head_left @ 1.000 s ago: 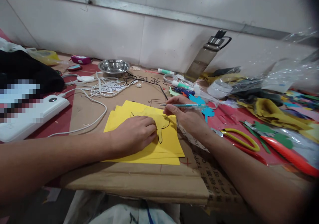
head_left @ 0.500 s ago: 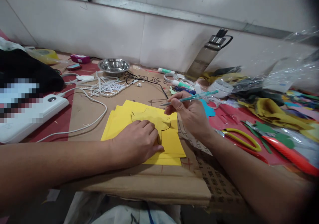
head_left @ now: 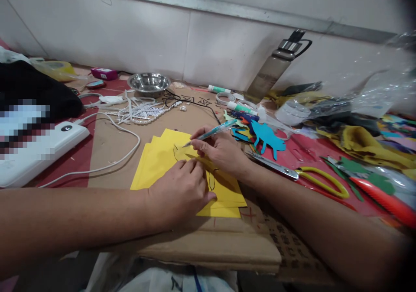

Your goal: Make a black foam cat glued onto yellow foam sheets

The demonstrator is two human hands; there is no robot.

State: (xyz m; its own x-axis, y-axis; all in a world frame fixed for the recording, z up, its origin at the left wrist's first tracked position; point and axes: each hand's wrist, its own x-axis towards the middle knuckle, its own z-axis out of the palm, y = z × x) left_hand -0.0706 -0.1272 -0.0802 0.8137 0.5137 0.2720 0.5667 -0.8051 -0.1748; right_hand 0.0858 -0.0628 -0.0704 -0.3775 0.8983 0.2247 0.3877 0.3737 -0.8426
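Note:
A stack of yellow paper sheets [head_left: 146, 162] lies on the cardboard. Black drawn lines show on its top sheet, one at the upper left and a narrow loop near the right side. My left hand [head_left: 182, 183], fingers curled and pressed together, holds the paper down and hides its middle. In my right hand [head_left: 221, 149] is a teal, see-through pen [head_left: 216, 129], pinched between thumb and fingers. The pen slants with its tip at the paper, close to the upper-left line. What lies under my left fingers is mostly hidden.
Scissors with yellow handles [head_left: 321, 183], a red-handled cutter [head_left: 380, 196] and a blue animal-shaped cutout [head_left: 268, 138] lie on the right. Behind stand a steel bowl [head_left: 148, 83] and a tilted bottle [head_left: 271, 69]. A white power bank [head_left: 42, 153] with cable sits left.
My right hand has moved left with the pen, from the paper's upper right edge to the upper-left line. My left hand remains on the paper. The view has shifted slightly.

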